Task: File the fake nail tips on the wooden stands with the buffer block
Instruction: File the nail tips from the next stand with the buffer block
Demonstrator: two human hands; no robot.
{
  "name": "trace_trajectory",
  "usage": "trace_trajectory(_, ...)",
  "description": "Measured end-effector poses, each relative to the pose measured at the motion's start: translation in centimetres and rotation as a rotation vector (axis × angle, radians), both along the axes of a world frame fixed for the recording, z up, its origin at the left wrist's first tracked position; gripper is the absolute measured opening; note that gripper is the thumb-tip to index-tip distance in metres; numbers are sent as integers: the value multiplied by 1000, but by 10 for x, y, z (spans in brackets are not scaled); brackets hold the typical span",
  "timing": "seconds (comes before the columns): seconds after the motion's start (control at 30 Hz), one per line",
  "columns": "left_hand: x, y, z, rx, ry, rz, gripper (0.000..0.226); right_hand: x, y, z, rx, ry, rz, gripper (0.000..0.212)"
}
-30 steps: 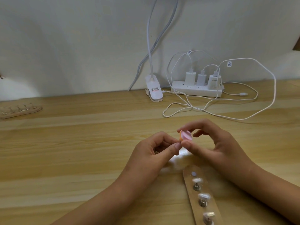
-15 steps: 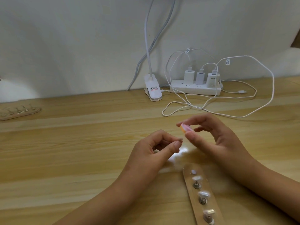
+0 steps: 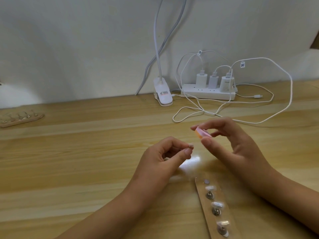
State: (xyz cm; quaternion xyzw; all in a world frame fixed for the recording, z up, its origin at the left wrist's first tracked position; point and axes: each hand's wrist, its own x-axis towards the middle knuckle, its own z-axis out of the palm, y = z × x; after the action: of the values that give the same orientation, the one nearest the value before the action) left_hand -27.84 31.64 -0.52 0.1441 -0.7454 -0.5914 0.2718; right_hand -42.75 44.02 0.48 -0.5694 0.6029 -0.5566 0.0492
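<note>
Pink buffer block [image 3: 202, 132] pinched in right grip [image 3: 231, 145]; left grip [image 3: 156, 160] pinches nail tip [image 3: 191, 145] nearby.

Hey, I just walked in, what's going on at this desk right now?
A person is working at a wooden desk. The right hand holds a pink and orange buffer block in a thumb-and-finger grip. The left hand pinches a single fake nail tip. Block and tip are close but not touching. A wooden stand near the right arm carries three more tips, and a second stand lies far left.
</note>
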Motion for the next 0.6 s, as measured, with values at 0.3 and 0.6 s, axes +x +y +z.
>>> trace_trajectory(0.3, -2, 1, 0, 5, 11, -1, 3, 3, 2, 0, -29, 140, 17, 26)
trace_trajectory(0.6, -1, 1, 0, 6, 23, -17, 5, 1, 1, -3, 20, 158, 16, 21)
